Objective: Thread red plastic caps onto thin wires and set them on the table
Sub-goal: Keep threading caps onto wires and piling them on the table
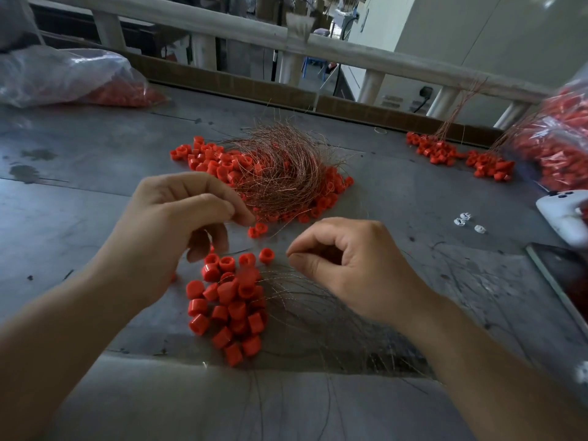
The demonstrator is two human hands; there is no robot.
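Grey metal table (95,218), scuffed, dark stains at far left; pale wooden rail (222,30) along far edge. Left margin taken by clear bag (63,74) of red parts; right margin by second bag (560,138), white phone (563,214) and dark flat slab (560,275) at the very edge. Bare metal widest at near left and between hands and right-side clutter, there only three small white bits (467,222). Far centre: copper wire tangle (280,167) lying over far heap (206,157) of caps. Far right: capped bunches (458,154), wires fanned toward rail. Near centre, under both hands: red caps (229,300), short, cylindrical, hollow at one end, piled touching; thin dark wires (334,313) fanning rightward from pile. Cap pair (257,230) just beside left fingertips, apart from pile. Single cap (266,255) between the hands, opening visible. Left hand (171,224) above pile's far end, fingers curled; contents not discernible. Right hand (350,268) just right of pile, thumb and forefinger tips pressed together, other fingers curled; strand between them too fine to confirm
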